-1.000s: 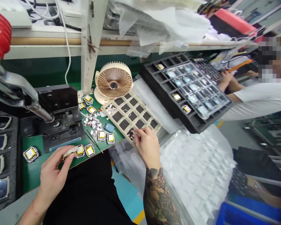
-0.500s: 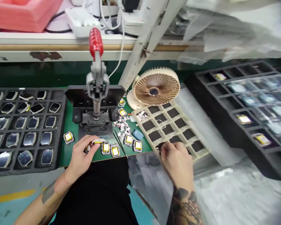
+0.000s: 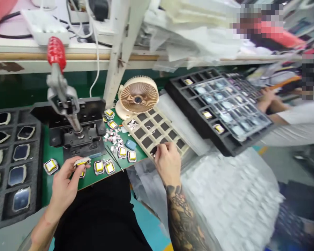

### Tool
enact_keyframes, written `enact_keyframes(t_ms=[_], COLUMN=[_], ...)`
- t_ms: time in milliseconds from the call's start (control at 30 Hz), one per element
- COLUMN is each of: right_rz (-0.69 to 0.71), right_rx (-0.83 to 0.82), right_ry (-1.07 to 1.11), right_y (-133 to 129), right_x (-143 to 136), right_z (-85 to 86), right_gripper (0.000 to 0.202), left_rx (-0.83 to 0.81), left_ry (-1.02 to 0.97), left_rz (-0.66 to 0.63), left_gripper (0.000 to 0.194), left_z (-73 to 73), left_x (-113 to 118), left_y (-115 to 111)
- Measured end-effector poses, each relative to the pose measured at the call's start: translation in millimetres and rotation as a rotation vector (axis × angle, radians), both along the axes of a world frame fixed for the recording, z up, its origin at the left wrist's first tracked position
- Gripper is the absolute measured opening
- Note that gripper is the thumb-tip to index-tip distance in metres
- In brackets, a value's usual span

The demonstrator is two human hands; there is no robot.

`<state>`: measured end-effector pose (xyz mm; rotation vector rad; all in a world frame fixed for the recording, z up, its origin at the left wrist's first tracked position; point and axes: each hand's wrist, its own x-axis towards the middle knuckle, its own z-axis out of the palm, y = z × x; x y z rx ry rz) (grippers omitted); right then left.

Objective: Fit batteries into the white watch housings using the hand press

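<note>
My left hand [image 3: 65, 183] pinches a smartwatch case [image 3: 82, 161] on its edge, above the green mat near the press. My right hand [image 3: 169, 164] is closed, fingertips together, at the near-left compartments of a beige divided tray [image 3: 178, 133]. Whatever those fingertips hold, if anything, is hidden. Several open watch cases with yellow-edged white blocks lie on the mat, among them one watch case [image 3: 110, 167] between my hands and another watch case [image 3: 51, 166] left of the press. Dark tweezers [image 3: 115, 158] lie beside them, near a small blue piece [image 3: 131, 144].
A toggle press [image 3: 75, 122] with a red handle stands at left, beside a dark foam tray [image 3: 38, 153] of watches. Behind the beige tray is a small fan [image 3: 138, 97]. A black tray [image 3: 211, 134] sits at right, with another person's arm [image 3: 272, 101] beyond it.
The view has swung right, so the bench appears further left and another person shows at right. My left hand still holds the watch case; my right hand stays at the beige tray.
</note>
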<state>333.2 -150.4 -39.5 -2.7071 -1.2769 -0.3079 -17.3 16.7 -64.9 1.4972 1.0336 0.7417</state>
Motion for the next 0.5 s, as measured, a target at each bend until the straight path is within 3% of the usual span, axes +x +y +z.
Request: enact_keyframes(t_ms=[100,167,300,400,500], right_rz=[0.024,0.142,0.481,0.628,0.763], right_rx=[0.403,0.555,0.688,0.781,0.81], right_ry=[0.168,0.284,0.566,0.844,0.958], right_y=[7,20,56,79,95], right_x=[-18,-40,-94,-127,-145], right_z=[7.0,10.9,15.3,16.7,17.0], right_gripper=[0.025,0.025,0.027,0.026,0.023], left_rx=[0.022,0.041,0.128,0.222,0.265], left_ry=[0.011,0.009,0.031,0.06,0.065], left_rz=[-0.041,-0.062,-0.113,-0.126,-0.091], left_gripper=[0.033,0.034,0.031,0.028,0.026], left_z=[-0.3,3.2,17.2,28.8,36.5], left_x=[2,6,18,22,21], left_y=[3,4,0,-4,-9])
